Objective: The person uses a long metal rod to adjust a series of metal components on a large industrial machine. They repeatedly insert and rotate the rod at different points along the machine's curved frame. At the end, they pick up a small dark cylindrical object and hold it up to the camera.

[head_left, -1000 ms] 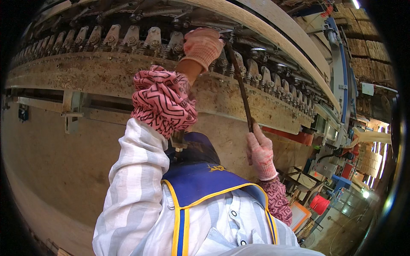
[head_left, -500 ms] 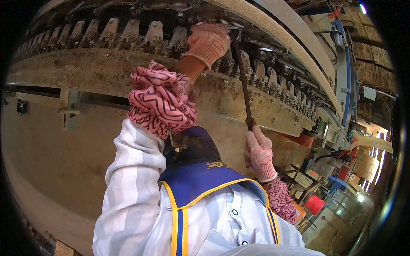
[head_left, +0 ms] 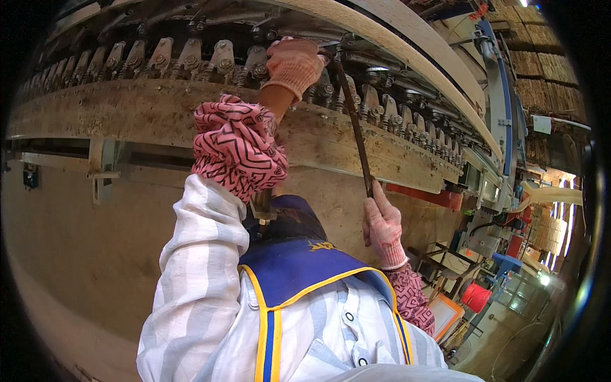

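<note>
Workshop machinery (head_left: 127, 108) spans the upper frame, where the left hand (head_left: 294, 63), grip indeterminable, remains among spring-loaded brackets (head_left: 223, 58), apart from the right hand (head_left: 384, 230) clamped on a dark bar (head_left: 355, 127) just right of centre, indicating an unchanged work point.

We face the beam (head_left: 127, 108), brackets (head_left: 222, 59) beyond it; our left hand (head_left: 294, 63) is at them, the rod (head_left: 354, 121) just to its right, our right hand (head_left: 384, 226) on the rod's near end.
</note>
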{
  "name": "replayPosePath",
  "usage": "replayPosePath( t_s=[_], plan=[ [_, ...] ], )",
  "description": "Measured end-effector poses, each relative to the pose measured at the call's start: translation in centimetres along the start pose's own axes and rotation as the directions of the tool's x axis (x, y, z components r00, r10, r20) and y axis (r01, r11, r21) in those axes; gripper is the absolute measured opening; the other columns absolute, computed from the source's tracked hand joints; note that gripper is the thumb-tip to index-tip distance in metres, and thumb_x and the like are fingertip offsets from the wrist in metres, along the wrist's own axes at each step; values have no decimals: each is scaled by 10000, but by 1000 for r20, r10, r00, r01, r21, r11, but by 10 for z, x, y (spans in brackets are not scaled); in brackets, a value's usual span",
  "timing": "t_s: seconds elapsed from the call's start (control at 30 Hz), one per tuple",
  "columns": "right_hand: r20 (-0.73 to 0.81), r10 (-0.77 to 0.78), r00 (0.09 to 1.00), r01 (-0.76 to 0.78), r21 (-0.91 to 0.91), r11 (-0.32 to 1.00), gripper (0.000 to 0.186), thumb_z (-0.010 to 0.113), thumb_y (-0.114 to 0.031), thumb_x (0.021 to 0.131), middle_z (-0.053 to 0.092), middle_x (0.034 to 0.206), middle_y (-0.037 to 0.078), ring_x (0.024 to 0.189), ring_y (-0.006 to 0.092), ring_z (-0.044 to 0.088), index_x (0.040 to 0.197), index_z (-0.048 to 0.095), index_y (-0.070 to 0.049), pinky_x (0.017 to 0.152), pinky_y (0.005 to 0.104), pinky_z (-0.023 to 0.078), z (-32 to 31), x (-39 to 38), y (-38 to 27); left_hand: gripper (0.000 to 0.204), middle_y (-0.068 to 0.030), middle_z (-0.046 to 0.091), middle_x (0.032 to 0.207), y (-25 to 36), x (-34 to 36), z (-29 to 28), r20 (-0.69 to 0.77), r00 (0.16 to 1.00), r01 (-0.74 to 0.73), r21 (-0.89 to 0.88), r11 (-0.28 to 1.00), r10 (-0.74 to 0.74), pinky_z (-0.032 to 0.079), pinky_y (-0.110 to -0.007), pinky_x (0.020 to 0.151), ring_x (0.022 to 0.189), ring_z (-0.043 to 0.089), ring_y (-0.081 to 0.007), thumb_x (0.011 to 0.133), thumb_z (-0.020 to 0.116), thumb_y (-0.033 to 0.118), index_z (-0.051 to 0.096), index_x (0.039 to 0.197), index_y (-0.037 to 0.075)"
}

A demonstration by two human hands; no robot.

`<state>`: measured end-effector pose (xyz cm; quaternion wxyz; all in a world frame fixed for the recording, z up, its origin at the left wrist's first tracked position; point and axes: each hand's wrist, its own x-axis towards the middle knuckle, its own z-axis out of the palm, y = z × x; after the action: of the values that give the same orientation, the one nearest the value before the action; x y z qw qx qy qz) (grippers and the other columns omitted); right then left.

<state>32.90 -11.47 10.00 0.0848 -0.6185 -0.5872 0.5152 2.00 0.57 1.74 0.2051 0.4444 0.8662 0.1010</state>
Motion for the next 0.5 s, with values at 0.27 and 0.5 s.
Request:
replayPosePath(
  t_s=[0.27, 0.5],
  plan=[
    [35, 36, 999, -39, 72, 997, 529, 536, -181, 972, 439, 551, -47, 418, 55, 391, 1461, 389, -42, 365, 240, 336, -3, 2, 2, 464, -34, 680, 740, 1, 13, 14, 7, 998, 61, 0, 998, -61, 445, -408, 391, 517, 609, -233, 986, 419, 528, 519, 1372, 290],
    [32, 20, 999, -21, 26, 999, 541, 539, -197, 974, 444, 566, -41, 430, 55, 395, 1460, 380, -25, 371, 242, 341, -4, 7, 3, 445, -48, 673, 735, -2, 20, 28, -12, 995, 95, 72, 993, -94, 464, -422, 417, 533, 618, -230, 982, 435, 517, 572, 1323, 267]
  ],
)
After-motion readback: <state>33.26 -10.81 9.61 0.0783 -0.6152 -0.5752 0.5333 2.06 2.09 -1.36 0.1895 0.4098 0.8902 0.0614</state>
